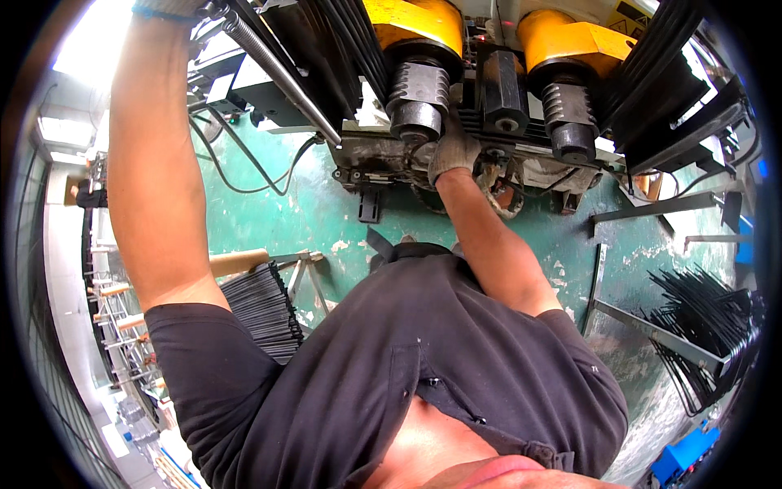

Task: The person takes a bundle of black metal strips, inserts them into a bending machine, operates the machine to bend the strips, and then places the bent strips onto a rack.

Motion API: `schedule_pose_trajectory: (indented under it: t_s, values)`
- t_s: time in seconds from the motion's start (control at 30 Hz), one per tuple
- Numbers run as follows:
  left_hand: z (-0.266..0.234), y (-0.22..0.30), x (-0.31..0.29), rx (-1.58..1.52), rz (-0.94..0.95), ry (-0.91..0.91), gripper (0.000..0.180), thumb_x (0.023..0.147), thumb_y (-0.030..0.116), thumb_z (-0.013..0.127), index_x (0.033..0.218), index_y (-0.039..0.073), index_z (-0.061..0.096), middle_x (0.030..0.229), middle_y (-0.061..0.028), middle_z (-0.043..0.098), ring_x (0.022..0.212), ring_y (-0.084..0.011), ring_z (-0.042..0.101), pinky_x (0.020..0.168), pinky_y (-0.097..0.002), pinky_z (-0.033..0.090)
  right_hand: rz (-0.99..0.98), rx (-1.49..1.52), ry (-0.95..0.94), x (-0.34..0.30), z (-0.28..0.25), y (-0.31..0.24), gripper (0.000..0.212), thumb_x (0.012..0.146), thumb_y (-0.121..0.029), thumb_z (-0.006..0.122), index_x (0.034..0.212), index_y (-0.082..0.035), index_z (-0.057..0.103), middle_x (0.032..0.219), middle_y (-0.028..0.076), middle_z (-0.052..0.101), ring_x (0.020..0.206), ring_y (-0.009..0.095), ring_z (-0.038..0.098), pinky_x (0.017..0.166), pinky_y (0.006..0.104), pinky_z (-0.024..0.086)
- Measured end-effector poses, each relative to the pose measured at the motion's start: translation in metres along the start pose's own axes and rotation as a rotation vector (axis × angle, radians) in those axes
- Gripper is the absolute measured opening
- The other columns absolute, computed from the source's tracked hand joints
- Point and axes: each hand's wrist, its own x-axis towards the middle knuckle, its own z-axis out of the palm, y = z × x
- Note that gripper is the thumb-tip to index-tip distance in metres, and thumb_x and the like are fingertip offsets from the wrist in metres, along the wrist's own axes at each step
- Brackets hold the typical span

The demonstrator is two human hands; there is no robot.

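Note:
My left arm stretches up to the upper left edge, where my left hand [169, 6], in a glove with a blue cuff, is cut off. Its fingers are out of sight beside a long coil spring [281, 73]. My right hand [454, 153], in a pale work glove, reaches in under the machine next to a ridged steel cylinder [417, 102]. The machine parts around it hide those fingers, so what they touch cannot be made out. Two yellow machine heads [419, 28] with steel cylinders stand in front of me, with a black block [503, 85] between them.
Bundled black rods [262, 314] rest on a stand at my left. More thin black bent rods [705, 326] hang on a metal frame [652, 334] at the right. Black cables [236, 189] loop below the machine at left. The green floor [326, 220] is worn.

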Motion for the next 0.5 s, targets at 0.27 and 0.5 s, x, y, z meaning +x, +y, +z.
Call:
schedule_pose_trajectory:
  t_s: [0.27,0.5]
  values:
    - [0.011,0.010,-0.004,-0.043,-0.069,0.088,0.029,0.098,0.017,0.066,0.117,-0.004,0.064,0.095,-0.0105,0.072,0.089,-0.0172,0.071,0.084,-0.0310,0.059,-0.047,0.029,0.016,0.001,-0.001,0.008,0.032,0.097,-0.014,0.070,0.126,0.000,0.064,0.118,0.005,0.068,0.102,0.021,0.066,0.088,0.0367,0.054]
    - [0.006,0.012,-0.005,0.031,-0.055,0.029,0.023,0.100,0.016,0.065,0.114,-0.002,0.069,0.099,-0.0106,0.074,0.093,-0.0186,0.072,0.088,-0.0299,0.058,0.155,0.196,0.125,-0.009,0.019,-0.012,0.021,0.098,-0.013,0.069,0.116,-0.003,0.068,0.113,0.005,0.070,0.097,0.022,0.068,0.082,0.0402,0.057]
